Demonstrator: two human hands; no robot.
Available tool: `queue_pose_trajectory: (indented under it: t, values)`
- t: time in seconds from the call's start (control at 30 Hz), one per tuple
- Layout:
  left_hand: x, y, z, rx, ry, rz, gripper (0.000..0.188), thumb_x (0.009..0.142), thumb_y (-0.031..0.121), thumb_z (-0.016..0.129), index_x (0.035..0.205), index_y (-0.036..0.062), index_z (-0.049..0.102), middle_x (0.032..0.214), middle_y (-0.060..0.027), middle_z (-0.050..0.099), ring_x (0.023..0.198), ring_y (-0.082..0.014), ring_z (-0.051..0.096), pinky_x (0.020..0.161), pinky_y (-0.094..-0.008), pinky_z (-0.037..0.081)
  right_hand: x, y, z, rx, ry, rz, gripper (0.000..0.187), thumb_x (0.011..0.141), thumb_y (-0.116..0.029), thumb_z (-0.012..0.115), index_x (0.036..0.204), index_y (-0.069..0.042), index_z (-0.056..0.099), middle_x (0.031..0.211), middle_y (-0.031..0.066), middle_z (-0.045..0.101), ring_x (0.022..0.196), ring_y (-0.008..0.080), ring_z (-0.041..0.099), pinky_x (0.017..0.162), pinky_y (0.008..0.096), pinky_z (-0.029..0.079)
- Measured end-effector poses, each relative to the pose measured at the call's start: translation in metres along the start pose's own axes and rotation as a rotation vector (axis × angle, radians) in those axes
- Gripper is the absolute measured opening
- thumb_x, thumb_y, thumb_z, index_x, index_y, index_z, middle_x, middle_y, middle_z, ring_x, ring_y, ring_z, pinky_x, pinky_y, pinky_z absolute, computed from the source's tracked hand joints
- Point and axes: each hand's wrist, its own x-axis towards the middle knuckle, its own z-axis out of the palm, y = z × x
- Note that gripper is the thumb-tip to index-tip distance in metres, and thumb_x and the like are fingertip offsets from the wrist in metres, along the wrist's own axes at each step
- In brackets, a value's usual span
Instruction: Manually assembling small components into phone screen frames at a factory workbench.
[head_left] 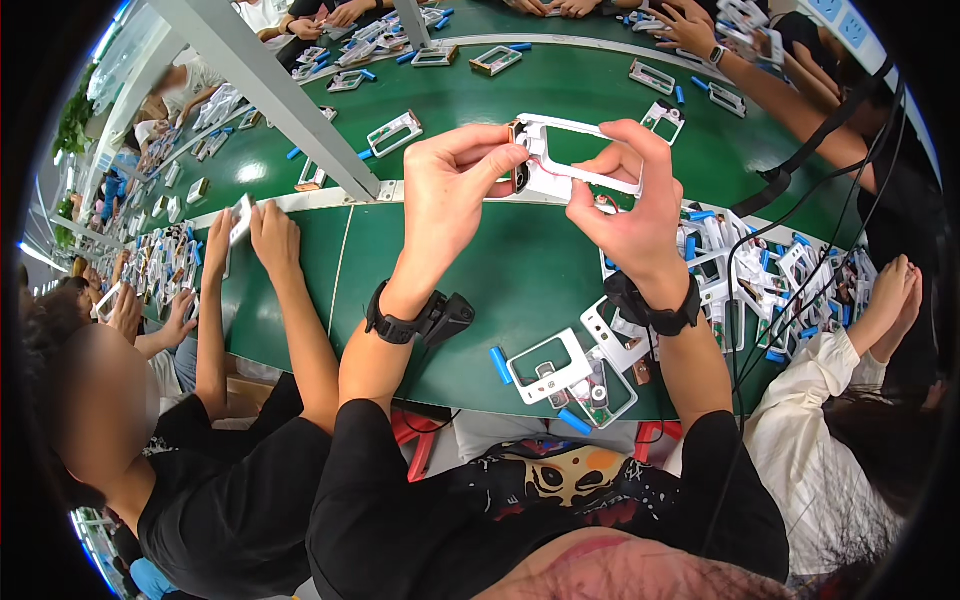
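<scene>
Raised over the green work table (480, 270), a white plastic housing (548, 184) with a large rectangular opening is held between my two hands. My left hand (445, 195) pinches its left end, thumb pressed beside a dark round part (520, 178). A thin red wire shows near that thumb. Around the right end, the fingers and thumb of my right hand (645, 215) are closed on the frame. Below my right forearm lie similar white housings (550, 372) with round parts and circuit boards inside, beside a blue cylinder (500, 365) like a battery cell.
A heap of white housings and blue cylinders (770, 270) spreads to my right, with black cables (740, 310) hanging over it. Ahead runs a green belt (560, 85) carrying scattered housings. A grey post (290, 90) rises front left. Co-workers sit on both sides; the left one's hands (270, 235) hold a housing.
</scene>
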Motion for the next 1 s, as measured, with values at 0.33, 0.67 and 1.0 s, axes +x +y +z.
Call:
queue_pose_trajectory:
  t: [0.33,0.67,1.0]
  values:
    - [0.000,0.007,-0.005,0.047,-0.025,-0.037,0.019,0.086,0.005,0.066,0.101,-0.0064,0.066,0.087,-0.0114,0.070,0.076,-0.0138,0.068,0.061,-0.0246,0.058,-0.001,-0.001,0.001,0.034,-0.017,0.032,0.058,0.070,0.010,0.066,0.120,-0.002,0.039,0.074,0.0109,0.063,0.070,0.0159,0.066,0.067,0.0256,0.053]
    - [0.007,-0.015,-0.007,-0.012,-0.083,0.061,0.026,0.086,0.009,0.068,0.107,-0.0062,0.064,0.089,-0.0103,0.070,0.077,-0.0138,0.067,0.069,-0.0269,0.056,-0.002,-0.009,0.003,0.181,-0.009,0.219,0.057,0.071,0.010,0.064,0.120,-0.003,0.039,0.074,0.0082,0.061,0.073,0.0147,0.065,0.069,0.0252,0.052]
    - [0.024,-0.036,-0.021,-0.251,-0.262,-0.124,0.035,0.089,0.016,0.066,0.117,-0.0034,0.059,0.097,-0.0087,0.068,0.083,-0.0121,0.065,0.074,-0.0257,0.055,0.007,-0.002,-0.006,0.344,-0.227,0.592,0.061,0.076,0.002,0.065,0.129,-0.004,0.036,0.086,0.0110,0.063,0.086,0.0160,0.063,0.079,0.0267,0.050]
